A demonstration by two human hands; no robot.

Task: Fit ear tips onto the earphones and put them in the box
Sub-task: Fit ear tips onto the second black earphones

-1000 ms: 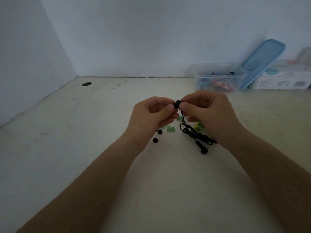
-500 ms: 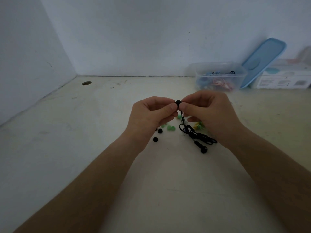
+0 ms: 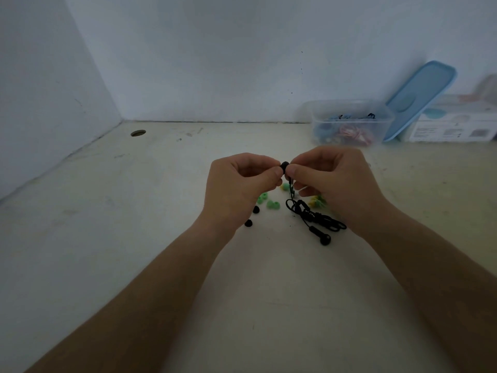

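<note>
Earphones in black are being held up at one end above the middle of the table. The left hand and the right hand are meeting thumb to thumb, each pinching the small rounded bud between them with curled fingers. Whether an ear tip is sitting on that bud is too small to tell. The thin cord is dropping from the pinch to a loose tangle lying on the table under the right hand. The second bud, glossy and round on a short stem, is lying at the tangle's near end.

Open surface is stretching wide to the left and toward the person. The table is running into one wall on the left and another at the back, with a round hole sitting near that corner. The tabletop is looking matte, cream and scuffed.

Two black ear tips, small domes, are lying just beside the left wrist. Green ear tips, three as far as can be counted, are lying near them. Yellow ones are showing partly behind the right hand, too hidden to count.

At the back right, well apart from the hands, one clear plastic box is standing by the wall and holding coloured cords. One pale blue lid with rounded corners is leaning just beside it, against a white carton.
</note>
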